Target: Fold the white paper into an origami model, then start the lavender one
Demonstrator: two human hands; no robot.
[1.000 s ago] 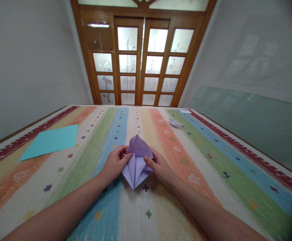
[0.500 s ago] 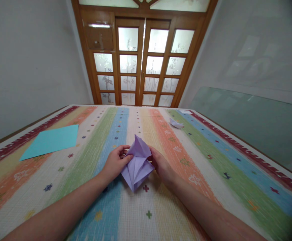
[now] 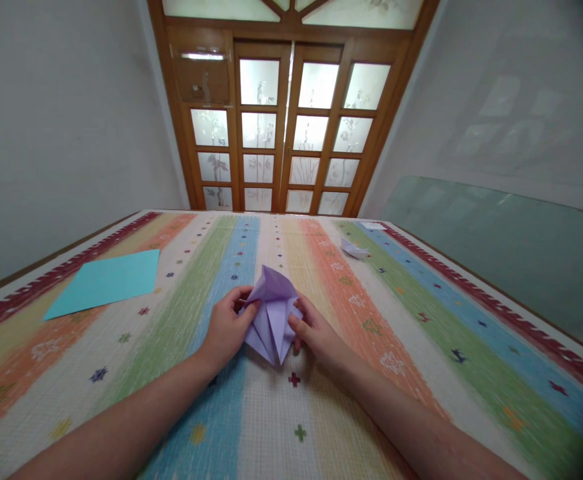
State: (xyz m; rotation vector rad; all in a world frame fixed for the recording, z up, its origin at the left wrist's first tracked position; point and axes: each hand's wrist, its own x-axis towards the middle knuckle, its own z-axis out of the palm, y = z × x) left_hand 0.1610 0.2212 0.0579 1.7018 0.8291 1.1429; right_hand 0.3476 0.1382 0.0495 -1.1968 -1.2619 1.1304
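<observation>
A partly folded purple paper (image 3: 271,313) lies on the striped mat (image 3: 181,280) in front of me, its point toward me. My left hand (image 3: 227,328) pinches the paper's left edge between thumb and fingers. At the right edge, my right hand (image 3: 315,337) grips the paper with its thumb pressed on top. An upper flap stands raised between the two hands.
A light blue square sheet (image 3: 105,281) lies flat at the left of the mat. A small white folded paper (image 3: 354,249) sits farther off to the right, with a white scrap (image 3: 373,226) beyond it. A wooden glass-paned door (image 3: 284,133) stands behind the mat; walls close both sides.
The purple paper has been pressed narrower and pulled slightly away from me, and its raised flap has tipped back. Both hands stayed on its edges.
</observation>
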